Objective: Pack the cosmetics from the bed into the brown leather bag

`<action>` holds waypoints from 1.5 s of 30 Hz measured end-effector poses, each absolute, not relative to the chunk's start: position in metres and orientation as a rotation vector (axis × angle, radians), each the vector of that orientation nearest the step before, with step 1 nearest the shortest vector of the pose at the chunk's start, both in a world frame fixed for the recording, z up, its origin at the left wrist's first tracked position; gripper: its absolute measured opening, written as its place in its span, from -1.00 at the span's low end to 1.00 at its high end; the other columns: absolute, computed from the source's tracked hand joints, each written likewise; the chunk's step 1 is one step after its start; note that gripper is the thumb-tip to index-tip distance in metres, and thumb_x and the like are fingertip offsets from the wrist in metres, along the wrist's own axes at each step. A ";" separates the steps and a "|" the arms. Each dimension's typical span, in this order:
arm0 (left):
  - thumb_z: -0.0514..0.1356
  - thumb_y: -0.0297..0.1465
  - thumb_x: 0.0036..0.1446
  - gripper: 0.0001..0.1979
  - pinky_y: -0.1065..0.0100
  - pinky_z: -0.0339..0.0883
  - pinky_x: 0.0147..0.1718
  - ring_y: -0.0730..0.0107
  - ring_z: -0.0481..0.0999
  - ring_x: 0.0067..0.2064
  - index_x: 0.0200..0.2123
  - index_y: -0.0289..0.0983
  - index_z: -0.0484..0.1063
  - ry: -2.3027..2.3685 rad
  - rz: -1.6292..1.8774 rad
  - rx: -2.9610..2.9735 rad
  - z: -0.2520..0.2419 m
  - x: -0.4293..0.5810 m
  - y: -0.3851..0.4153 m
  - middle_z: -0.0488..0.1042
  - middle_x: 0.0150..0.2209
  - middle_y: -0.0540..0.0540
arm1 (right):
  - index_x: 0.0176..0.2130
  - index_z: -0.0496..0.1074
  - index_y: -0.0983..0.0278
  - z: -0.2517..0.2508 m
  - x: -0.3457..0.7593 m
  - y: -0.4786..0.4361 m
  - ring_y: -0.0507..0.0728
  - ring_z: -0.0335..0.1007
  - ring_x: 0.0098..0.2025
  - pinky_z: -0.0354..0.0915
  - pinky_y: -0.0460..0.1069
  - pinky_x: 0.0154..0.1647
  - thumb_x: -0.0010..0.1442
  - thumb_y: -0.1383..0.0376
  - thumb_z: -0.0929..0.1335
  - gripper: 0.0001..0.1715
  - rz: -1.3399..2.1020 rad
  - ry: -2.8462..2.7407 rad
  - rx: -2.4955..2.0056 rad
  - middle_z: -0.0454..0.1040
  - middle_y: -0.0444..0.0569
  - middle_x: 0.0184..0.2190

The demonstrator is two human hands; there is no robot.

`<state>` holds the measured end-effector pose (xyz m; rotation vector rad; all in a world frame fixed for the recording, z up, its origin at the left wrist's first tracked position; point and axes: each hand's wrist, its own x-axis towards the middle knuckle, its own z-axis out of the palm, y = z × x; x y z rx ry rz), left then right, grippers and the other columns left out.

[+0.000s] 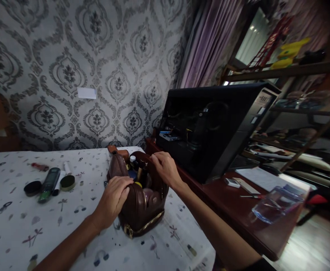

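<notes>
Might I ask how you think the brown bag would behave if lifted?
The bag would probably sag a little, since its leathery-looking walls curve unevenly around the opening. It may feel fairly heavy for its size, with several containers inside. Tilting it could spill some of them, as the top gapes open.

- I have my left hand clasping the left rim of the brown bag, knuckles up.
- My right hand grips its right rim, forearm outstretched.
</notes>
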<state>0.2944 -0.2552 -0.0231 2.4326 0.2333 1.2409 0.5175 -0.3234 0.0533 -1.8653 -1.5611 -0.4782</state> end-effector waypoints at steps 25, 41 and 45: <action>-0.06 -0.49 0.37 -0.58 0.02 0.10 0.27 0.23 0.37 0.22 0.24 -0.16 0.20 0.173 1.301 2.557 -0.038 0.293 -0.251 0.43 0.17 -0.15 | -0.27 0.39 0.17 -0.024 0.464 -0.422 0.25 0.45 -0.06 0.34 0.28 -0.01 0.26 0.49 0.21 -0.73 -0.457 -1.592 -1.381 0.57 0.00 -0.22; -0.06 -0.49 0.36 -0.56 0.04 0.10 0.29 0.22 0.34 0.25 0.27 -0.19 0.18 0.193 1.244 2.632 -0.035 0.294 -0.250 0.40 0.20 -0.17 | -0.04 0.39 0.21 -0.049 0.467 -0.426 0.25 0.41 -0.02 0.38 0.20 -0.09 0.27 0.48 0.20 -0.66 -0.396 -1.503 -1.319 0.53 0.07 -0.17; -0.06 -0.49 0.37 -0.55 0.04 0.08 0.31 0.23 0.32 0.28 0.29 -0.18 0.16 0.209 1.256 2.633 -0.033 0.295 -0.253 0.38 0.22 -0.17 | -0.04 0.40 0.23 -0.048 0.468 -0.426 0.25 0.39 -0.02 0.34 0.22 -0.06 0.29 0.49 0.17 -0.65 -0.479 -1.431 -1.349 0.51 0.07 -0.14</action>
